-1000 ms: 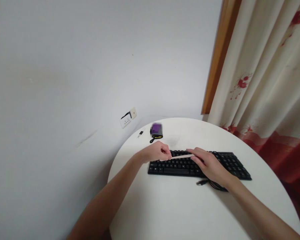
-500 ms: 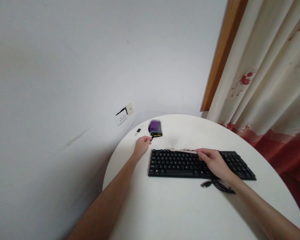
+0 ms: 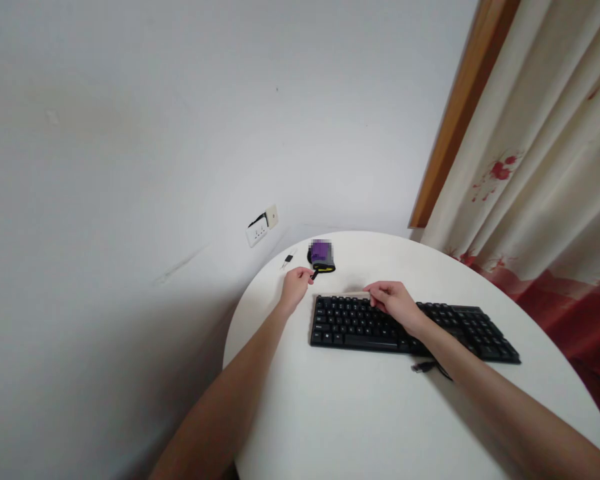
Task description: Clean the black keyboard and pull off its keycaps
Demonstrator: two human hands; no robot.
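My left hand (image 3: 296, 289) pinches a short black tab (image 3: 315, 274) at the near edge of a small purple and grey pouch (image 3: 323, 256). The near edge of this pouch gapes, with yellow showing inside. Its upper side is blurred. My right hand (image 3: 394, 304) has thumb and fingers closed on a thin pale stick (image 3: 351, 294), which points left along the keyboard's back edge. Beneath that hand lies a black keyboard (image 3: 365, 341), partly covered by the wrist and forearm.
A black USB cable (image 3: 425, 367) lies at the keyboard's front edge. Left of the pouch is a small black and clear item (image 3: 289, 258). All rest on a round white table (image 3: 330, 413) by a wall with a socket (image 3: 257, 233). A curtain (image 3: 525, 173) hangs to the right.
My right hand has moved left with the stick, closer to the pouch. The pouch's near edge now gapes wider, while my left hand keeps hold of the tab. The view has shifted slightly.
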